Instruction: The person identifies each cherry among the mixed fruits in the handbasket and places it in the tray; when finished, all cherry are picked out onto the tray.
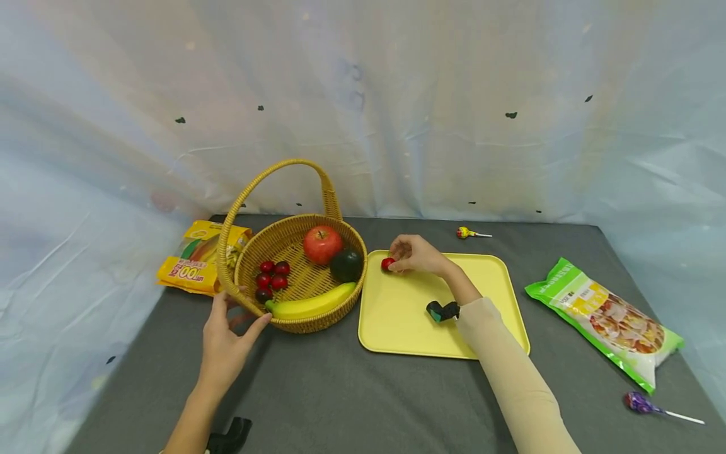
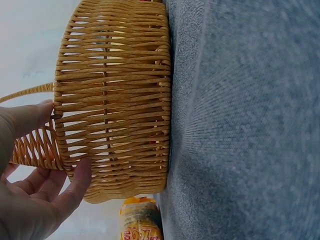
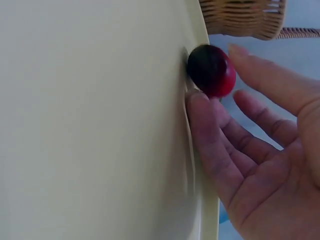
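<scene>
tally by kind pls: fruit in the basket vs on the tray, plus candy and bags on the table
Basket fruit: 8 (apple 1, banana 1, dark round fruit 1, cherries 5)
Tray fruit: 1 cherry, at the right hand
Lollipops: 2
Snack bags: 2
Total: 13
</scene>
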The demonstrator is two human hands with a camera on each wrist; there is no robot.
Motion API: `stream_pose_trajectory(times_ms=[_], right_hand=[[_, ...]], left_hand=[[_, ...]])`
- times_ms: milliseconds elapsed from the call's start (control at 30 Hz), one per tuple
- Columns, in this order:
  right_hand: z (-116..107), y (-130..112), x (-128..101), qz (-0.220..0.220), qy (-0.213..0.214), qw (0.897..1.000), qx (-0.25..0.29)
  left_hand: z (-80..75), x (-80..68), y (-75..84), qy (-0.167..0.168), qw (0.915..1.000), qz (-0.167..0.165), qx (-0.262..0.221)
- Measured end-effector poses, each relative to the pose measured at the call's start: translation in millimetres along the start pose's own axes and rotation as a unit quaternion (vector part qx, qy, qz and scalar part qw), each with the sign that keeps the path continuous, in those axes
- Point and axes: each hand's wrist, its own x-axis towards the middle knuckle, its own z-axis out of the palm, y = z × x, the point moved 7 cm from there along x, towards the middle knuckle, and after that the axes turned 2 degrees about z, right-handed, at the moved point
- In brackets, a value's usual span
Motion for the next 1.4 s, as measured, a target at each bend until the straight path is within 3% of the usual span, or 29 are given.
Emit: stream_pose_trajectory(times_ms=[367, 733, 900, 1033, 1133, 1267, 1400], right_hand=[[9, -8, 7, -0.026, 0.011, 0.994, -0.107], [19, -19, 15, -0.039, -0.002, 0.992, -0.117], [7, -27, 10, -0.034, 0.029, 0.992, -0.118], [-5, -46, 5, -0.049, 0.068, 0.991, -0.1], [-5, -68, 8, -0.075, 0.071, 0.991, -0.083], [12, -104, 19, -0.113, 0.045, 0.989, -0.078], [44, -137, 36, -0.148, -0.003, 0.985, -0.086]], left_hand=[[-1.0, -0.1, 1.1, 0.006, 1.0, -0.001, -0.003], [-0.8, -0.7, -1.1, 0.0, 1.0, -0.01, 0.003], [-1.1, 0.0, -0.4, 0.001, 0.9999, -0.011, 0.009], [-0.6, 0.9, -0.9, 0.001, 1.0, -0.007, 0.006], [-0.6, 1.3, -0.7, 0.005, 1.0, 0.001, -0.001], [-1.1, 0.6, 0.3, 0.011, 0.9999, 0.008, -0.009], [-0.9, 0.1, -0.6, 0.008, 0.9999, 0.006, -0.008]])
